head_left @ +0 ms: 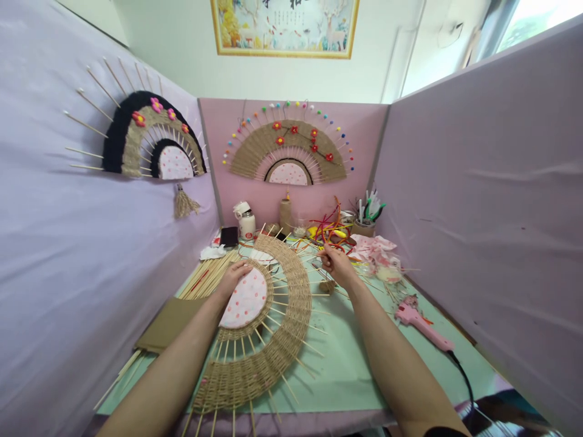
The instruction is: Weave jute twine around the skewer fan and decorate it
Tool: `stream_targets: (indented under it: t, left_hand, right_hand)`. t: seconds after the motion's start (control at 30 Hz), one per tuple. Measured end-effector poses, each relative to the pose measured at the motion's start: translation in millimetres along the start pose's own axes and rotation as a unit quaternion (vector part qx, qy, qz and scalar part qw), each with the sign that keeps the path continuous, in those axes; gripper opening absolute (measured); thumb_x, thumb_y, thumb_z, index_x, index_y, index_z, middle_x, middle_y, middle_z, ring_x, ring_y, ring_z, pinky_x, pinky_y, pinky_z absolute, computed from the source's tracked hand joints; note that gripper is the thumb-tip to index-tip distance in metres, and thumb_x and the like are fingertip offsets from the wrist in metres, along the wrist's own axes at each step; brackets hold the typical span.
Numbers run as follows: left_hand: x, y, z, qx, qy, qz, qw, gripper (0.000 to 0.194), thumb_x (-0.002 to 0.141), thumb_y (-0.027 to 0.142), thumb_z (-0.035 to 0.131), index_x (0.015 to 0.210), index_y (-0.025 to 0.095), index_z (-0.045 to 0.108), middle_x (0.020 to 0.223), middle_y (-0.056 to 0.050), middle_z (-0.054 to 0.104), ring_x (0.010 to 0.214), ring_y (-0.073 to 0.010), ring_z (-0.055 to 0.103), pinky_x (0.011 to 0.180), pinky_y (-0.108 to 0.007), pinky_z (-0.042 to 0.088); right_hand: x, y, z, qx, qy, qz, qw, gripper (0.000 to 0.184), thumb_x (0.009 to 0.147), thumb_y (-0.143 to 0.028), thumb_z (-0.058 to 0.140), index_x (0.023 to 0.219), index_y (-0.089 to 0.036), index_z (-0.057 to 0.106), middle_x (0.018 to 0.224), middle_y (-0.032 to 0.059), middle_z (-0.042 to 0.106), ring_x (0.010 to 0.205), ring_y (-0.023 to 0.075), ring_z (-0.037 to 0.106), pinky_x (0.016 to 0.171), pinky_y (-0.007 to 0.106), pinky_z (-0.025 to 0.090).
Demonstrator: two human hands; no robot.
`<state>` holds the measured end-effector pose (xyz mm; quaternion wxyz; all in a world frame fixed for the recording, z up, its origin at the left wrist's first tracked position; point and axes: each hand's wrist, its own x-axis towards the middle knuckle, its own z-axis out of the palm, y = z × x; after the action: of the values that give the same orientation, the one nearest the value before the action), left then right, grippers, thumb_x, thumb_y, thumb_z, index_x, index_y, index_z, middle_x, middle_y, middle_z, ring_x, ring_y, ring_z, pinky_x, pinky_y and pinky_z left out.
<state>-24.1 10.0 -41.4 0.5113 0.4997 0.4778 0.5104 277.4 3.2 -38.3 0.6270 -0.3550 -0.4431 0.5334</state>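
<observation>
A half-round woven fan of tan twine on thin sticks stands on its side over the table, its inner half circle covered in white cloth with pink dots. My left hand grips it at the straight edge of that half circle, fingers over the cloth. To the right of the fan's upper rim, my right hand is closed in a pinch near the stick ends. Whatever is between those fingertips is too thin to make out. A small ball of twine lies below this hand.
A pink glue gun with a black cord lies at right. Behind are dotted cloth scraps, coloured pipe cleaners, a tool pot and a white bottle. Sticks and folded brown cloth lie left. Finished fans hang on the partitions.
</observation>
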Motion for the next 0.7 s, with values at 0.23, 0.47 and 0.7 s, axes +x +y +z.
stream_targets:
  t: [0.23, 0.47, 0.7]
  left_hand:
    - [0.2, -0.7, -0.1, -0.033, -0.010, -0.008, 0.999, 0.030, 0.050, 0.032, 0.075, 0.072, 0.016, 0.063, 0.063, 0.001, 0.063, 0.052, -0.0138, 0.055, 0.051, -0.024, 0.039]
    - [-2.6, 2.9, 2.0, -0.048, -0.008, -0.006, 0.999, 0.030, 0.049, 0.032, 0.075, 0.069, 0.016, 0.059, 0.057, 0.004, 0.058, 0.048, -0.0117, 0.051, 0.049, -0.023, 0.036]
    - [-2.1, 5.2, 2.0, -0.058, 0.015, 0.009, 0.998, 0.033, 0.047, 0.035, 0.076, 0.067, 0.014, 0.058, 0.058, 0.003, 0.057, 0.053, -0.0128, 0.052, 0.054, -0.025, 0.037]
  right_hand:
    - [-0.5, -0.6, -1.2, -0.013, 0.004, -0.015, 1.000, 0.040, 0.061, -0.054, 0.071, 0.064, -0.016, 0.064, 0.047, -0.0042, 0.038, 0.044, 0.0062, 0.028, 0.039, 0.021, 0.014]
    - [-3.3, -1.9, 0.2, -0.049, -0.010, 0.000, 0.999, 0.046, 0.062, -0.061, 0.066, 0.065, -0.015, 0.067, 0.051, -0.0010, 0.047, 0.045, 0.0066, 0.033, 0.042, 0.022, 0.018]
    - [-6.0, -1.3, 6.8, 0.010, -0.070, 0.045, 0.996, 0.059, 0.063, -0.071, 0.057, 0.078, -0.016, 0.070, 0.059, 0.0020, 0.051, 0.048, 0.0092, 0.038, 0.041, 0.023, 0.018]
